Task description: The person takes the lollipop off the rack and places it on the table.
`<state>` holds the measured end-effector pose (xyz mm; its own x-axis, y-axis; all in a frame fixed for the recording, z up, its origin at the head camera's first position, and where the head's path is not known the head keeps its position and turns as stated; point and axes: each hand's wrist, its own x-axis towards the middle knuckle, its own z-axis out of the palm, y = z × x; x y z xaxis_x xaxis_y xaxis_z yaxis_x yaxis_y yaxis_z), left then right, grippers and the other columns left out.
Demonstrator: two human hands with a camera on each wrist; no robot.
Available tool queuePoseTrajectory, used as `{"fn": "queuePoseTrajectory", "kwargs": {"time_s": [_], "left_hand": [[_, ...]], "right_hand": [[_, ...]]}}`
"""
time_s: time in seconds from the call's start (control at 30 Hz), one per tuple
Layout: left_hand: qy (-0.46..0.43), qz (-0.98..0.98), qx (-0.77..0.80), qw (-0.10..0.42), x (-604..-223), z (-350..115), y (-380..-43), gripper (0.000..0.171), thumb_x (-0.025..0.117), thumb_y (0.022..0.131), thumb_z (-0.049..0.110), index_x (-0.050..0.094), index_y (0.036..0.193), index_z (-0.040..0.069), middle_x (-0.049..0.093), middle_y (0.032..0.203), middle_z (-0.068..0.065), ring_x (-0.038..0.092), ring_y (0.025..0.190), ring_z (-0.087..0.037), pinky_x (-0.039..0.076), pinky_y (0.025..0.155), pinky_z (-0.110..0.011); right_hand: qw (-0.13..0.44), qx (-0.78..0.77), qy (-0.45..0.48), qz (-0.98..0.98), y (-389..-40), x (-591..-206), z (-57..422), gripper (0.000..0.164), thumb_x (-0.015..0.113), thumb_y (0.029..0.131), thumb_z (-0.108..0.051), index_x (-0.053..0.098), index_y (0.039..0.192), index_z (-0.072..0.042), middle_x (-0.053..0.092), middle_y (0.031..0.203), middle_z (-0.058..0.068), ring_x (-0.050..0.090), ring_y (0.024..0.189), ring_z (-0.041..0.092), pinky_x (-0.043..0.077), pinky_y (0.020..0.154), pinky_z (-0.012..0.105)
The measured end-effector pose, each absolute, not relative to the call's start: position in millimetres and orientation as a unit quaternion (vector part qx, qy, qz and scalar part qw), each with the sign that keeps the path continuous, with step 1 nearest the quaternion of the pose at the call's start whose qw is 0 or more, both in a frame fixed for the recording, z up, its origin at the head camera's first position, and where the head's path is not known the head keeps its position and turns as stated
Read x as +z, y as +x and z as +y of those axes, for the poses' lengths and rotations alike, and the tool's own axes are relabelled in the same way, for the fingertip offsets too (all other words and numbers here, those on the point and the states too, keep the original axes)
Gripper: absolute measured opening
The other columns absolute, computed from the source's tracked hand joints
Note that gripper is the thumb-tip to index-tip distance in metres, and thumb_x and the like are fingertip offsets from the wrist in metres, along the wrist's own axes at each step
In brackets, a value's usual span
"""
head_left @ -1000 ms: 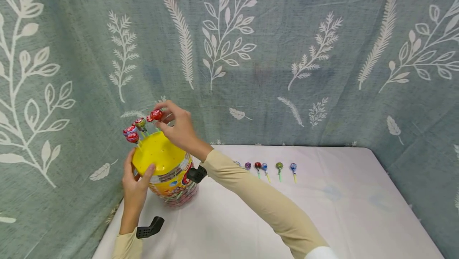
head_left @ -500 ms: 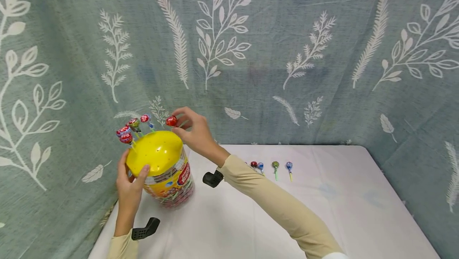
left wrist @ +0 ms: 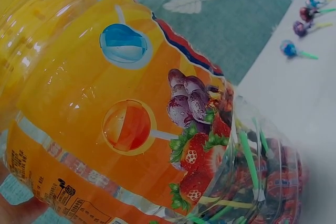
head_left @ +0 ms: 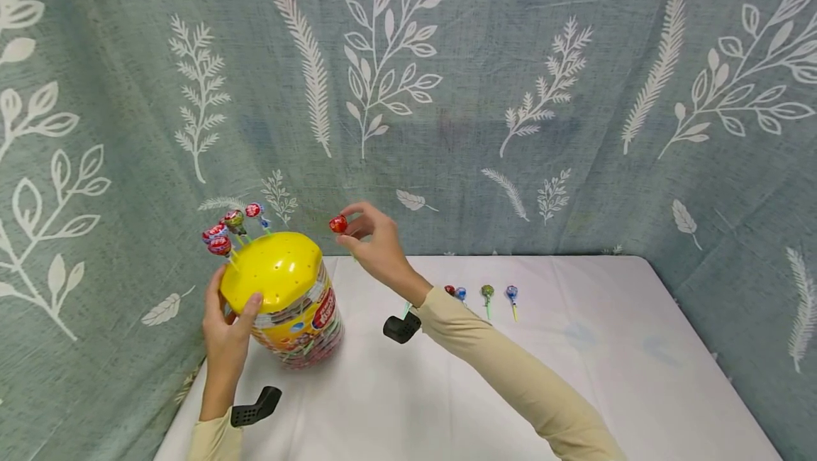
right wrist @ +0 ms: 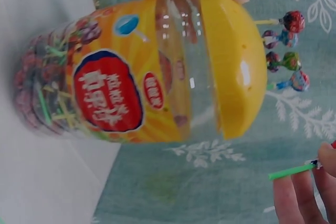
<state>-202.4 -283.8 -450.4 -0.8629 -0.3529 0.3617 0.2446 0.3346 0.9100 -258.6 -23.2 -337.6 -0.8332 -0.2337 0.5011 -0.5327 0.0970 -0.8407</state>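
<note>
A clear candy jar [head_left: 328, 340] with a yellow lid [head_left: 274, 276] stands on the left of the table. My left hand [head_left: 226, 344] grips it at the lid, its thumb on the near rim. Several wrapped lollipops [head_left: 219, 246] stick up from holes along the lid's left and far edge. Just right of the lid, my right hand [head_left: 379, 245] pinches a red lollipop [head_left: 338, 224] in the air. Its green stick [right wrist: 291, 172] points toward the jar side in the right wrist view. More lollipops fill the jar's bottom, seen through the wall [left wrist: 262, 156].
Several loose lollipops [head_left: 488, 292] lie in a row on the white tabletop [head_left: 574, 376], partly behind my right forearm. A patterned grey-green curtain [head_left: 447, 92] hangs behind and beside the table. A black wrist camera [head_left: 402, 328] is on my right wrist.
My right hand has moved right with the red lollipop, from above the lid's far edge to beside the jar. The left hand keeps its grip; the head view has shifted slightly.
</note>
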Motion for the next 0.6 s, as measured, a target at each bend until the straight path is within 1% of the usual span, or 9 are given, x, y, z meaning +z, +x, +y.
{"fn": "queuePoseTrajectory", "kwargs": {"time_s": [0.13,0.23,0.3,0.43,0.6], "left_hand": [[0.036,-0.773,-0.578,0.259,-449.8,-283.2,-202.1,0.070,0.063,0.088,0.021,0.028,0.147,0.034,0.033,0.147,0.005,0.034,0.129,-0.014,0.028,0.107,-0.042],[0.037,-0.774,-0.576,0.259,-450.2,-283.3,-202.5,0.070,0.063,0.088,0.021,0.027,0.147,0.034,0.033,0.147,0.005,0.034,0.130,-0.014,0.028,0.106,-0.042],[0.036,-0.775,-0.576,0.259,-450.7,-283.3,-202.4,0.070,0.062,0.088,0.021,0.027,0.147,0.034,0.033,0.147,0.004,0.034,0.130,-0.014,0.029,0.106,-0.041],[0.036,-0.775,-0.576,0.260,-451.6,-283.5,-202.3,0.070,0.062,0.088,0.020,0.028,0.148,0.033,0.033,0.147,0.004,0.034,0.129,-0.014,0.030,0.104,-0.038],[0.036,-0.774,-0.578,0.256,-452.1,-284.2,-203.2,0.071,0.062,0.088,0.020,0.027,0.148,0.032,0.033,0.147,0.003,0.035,0.128,-0.014,0.032,0.102,-0.034]], "right_hand": [[0.103,0.624,0.236,-0.737,-271.3,-361.3,-15.3,0.033,0.069,0.084,-0.002,0.057,0.115,-0.007,0.065,0.086,0.009,0.062,0.076,0.020,0.052,0.066,0.027],[0.087,0.639,0.219,-0.732,-271.2,-369.2,-6.4,0.036,0.069,0.083,0.000,0.057,0.116,-0.007,0.065,0.086,0.012,0.062,0.074,0.024,0.053,0.059,0.034],[0.079,0.647,0.212,-0.728,-271.2,-375.0,-0.5,0.036,0.069,0.083,0.000,0.057,0.116,-0.007,0.064,0.087,0.013,0.063,0.074,0.027,0.054,0.057,0.038],[0.063,0.659,0.196,-0.724,-268.7,-385.7,11.2,0.036,0.070,0.083,0.000,0.057,0.117,-0.007,0.064,0.088,0.015,0.063,0.076,0.031,0.055,0.058,0.040],[0.045,0.672,0.172,-0.719,-264.1,-401.3,23.7,0.037,0.070,0.082,0.002,0.057,0.116,-0.006,0.063,0.088,0.017,0.064,0.077,0.032,0.055,0.057,0.038]]}}
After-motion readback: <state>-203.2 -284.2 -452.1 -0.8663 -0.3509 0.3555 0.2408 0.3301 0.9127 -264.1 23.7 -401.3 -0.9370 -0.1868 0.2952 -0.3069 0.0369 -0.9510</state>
